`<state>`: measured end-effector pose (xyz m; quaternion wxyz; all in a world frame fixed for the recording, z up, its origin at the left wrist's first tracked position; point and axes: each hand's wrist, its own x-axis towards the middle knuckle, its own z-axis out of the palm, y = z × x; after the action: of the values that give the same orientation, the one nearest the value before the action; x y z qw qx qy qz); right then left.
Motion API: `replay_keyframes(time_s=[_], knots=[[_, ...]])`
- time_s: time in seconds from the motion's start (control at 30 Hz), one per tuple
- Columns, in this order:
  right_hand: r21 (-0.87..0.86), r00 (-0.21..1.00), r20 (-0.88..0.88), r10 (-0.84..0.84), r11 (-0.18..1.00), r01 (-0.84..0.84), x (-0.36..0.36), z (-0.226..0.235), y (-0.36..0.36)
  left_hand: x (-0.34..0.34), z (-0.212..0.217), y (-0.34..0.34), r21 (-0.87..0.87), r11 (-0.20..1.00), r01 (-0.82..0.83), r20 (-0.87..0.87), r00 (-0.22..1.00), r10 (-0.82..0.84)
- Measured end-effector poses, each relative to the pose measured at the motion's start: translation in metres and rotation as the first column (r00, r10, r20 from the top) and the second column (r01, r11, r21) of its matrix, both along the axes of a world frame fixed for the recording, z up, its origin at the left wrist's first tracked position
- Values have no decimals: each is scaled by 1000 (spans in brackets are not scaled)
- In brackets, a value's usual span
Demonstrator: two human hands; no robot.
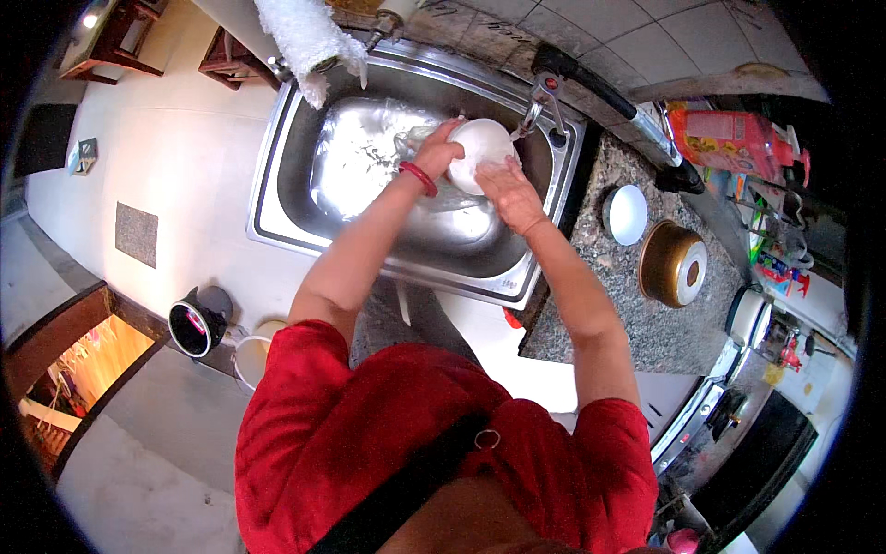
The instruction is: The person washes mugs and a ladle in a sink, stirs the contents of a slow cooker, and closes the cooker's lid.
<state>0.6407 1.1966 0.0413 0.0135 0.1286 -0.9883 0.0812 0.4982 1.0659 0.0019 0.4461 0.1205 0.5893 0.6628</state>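
A white bowl (482, 146) is held over the right part of the steel sink (369, 242), close to the tap (532, 118). My left hand (437, 152) grips its left side, the thumb on the near face and a red bangle on the wrist. Against the bowl's lower right lies my right hand (510, 194), fingers extended flat on its surface. Below both hands, a clear, crumpled-looking thing (450, 196) rests in the wet basin; its kind cannot be made out.
On the granite counter (591, 314) to the right stand a second white bowl (626, 215) and an upturned brown pot (672, 263). A white cloth (305, 37) hangs at the sink's far left. Red packages (724, 143) and a stove (711, 415) are farther right.
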Motion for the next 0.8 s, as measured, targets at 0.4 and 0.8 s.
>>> replay_keyframes(time_s=[0.4, 0.8], knots=[[-221, 987, 121, -102, 967, 127, -16, 23, -30, -7, 30, -11, 36, 999, -36, 609, 793, 7], [-405, 587, 779, -221, -892, 202, -38, -38, 14, 46, -26, -15, 474, 874, -106, 442, 887, -132]])
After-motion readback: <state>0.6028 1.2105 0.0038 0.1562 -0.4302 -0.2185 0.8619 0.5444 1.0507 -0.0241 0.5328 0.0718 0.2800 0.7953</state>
